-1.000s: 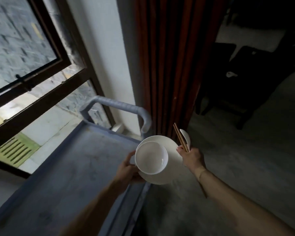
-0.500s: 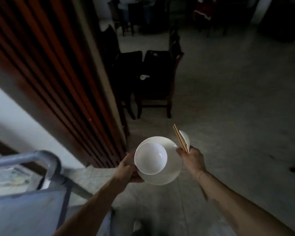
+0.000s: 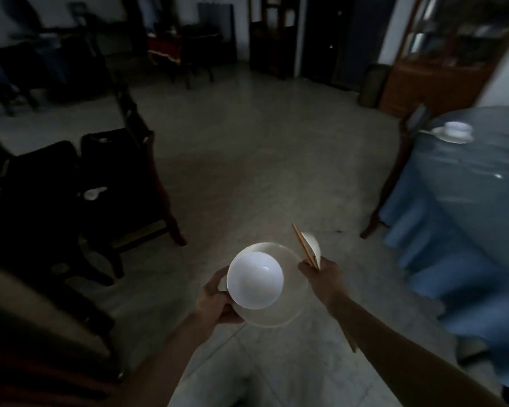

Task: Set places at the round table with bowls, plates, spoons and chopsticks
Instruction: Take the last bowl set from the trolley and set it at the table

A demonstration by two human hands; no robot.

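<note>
We've got one plate (image 3: 288,312) out front over the floor (image 3: 247,160), and one bowl (image 3: 254,280) sitting on it, toward its left side, nothing in the bowl that we can see. Our left hand (image 3: 218,301) grips the plate's left edge, fingers curled under it, thumb up beside the bowl. Over to our right hand (image 3: 323,276): it's closed round one spoon (image 3: 312,244) and the chopsticks (image 3: 304,246), which look like a pair, held together in a bunch just beside the plate's right rim, tips pointing up and away.

Far right, the bench (image 3: 465,183) under its blue cloth already carries one place: a second bowl (image 3: 456,128) standing on a second plate (image 3: 450,138), near the far edge. It's blurred, so we can't tell what's in it. On the left, two dark chairs (image 3: 124,183) stand side by side, something small and white on one seat, too dim to name.
</note>
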